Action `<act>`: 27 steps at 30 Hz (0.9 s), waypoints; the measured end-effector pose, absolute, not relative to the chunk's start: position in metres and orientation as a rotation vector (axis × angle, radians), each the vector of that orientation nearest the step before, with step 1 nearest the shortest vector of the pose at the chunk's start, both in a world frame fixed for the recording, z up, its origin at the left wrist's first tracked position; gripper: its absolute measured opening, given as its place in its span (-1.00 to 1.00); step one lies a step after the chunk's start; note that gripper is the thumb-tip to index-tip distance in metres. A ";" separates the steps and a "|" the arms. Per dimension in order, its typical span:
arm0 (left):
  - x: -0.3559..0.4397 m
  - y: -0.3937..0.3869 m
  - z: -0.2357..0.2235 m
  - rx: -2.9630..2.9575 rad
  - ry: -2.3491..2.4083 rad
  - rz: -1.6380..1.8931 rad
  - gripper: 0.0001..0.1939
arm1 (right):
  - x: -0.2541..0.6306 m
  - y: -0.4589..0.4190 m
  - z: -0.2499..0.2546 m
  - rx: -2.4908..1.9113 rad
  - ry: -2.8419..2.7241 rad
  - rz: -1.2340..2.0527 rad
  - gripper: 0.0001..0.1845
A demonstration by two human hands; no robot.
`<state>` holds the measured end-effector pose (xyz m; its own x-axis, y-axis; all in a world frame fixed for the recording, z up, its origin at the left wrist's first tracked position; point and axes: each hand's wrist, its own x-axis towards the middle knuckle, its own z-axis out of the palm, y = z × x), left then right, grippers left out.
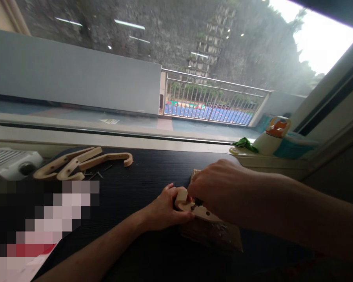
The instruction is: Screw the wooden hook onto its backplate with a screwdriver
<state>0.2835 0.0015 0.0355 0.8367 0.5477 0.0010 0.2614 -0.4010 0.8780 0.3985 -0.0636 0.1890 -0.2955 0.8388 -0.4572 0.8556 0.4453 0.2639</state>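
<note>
My left hand (170, 209) is closed around the curled end of a pale wooden hook (198, 211) with dark round holes. Beneath the hook lies a brown block in clear plastic wrap (213, 235), on the dark table (153, 168). Above the hook my right hand (210, 186) is closed on a dark-tipped tool (197, 202). Its tip is beside a hole near the curled end; the fist hides the rest. At the back left lie several more wooden hooks (113, 156), with a few loose screws (95, 175) beside them.
A white ribbed appliance (13, 160) stands at the left edge. On the sill at right are a white and orange bottle (269, 137), a green cloth (245, 144) and a teal container (294, 145). A window runs behind the table. The lower left is pixelated.
</note>
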 end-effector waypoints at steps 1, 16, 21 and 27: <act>0.284 0.001 0.036 2.003 0.599 0.355 -0.71 | 0.400 -0.063 0.188 1.405 2.173 -0.058 -0.83; 0.285 0.004 0.032 2.113 0.595 0.353 -0.71 | 0.401 -0.059 0.190 1.561 2.086 -0.002 -0.81; 0.284 0.003 0.034 2.045 0.581 0.360 -0.71 | 0.402 -0.069 0.197 1.537 2.146 -0.016 -0.87; 0.285 0.002 0.034 2.010 0.610 0.347 -0.72 | 0.403 -0.074 0.190 1.418 2.263 -0.134 -0.85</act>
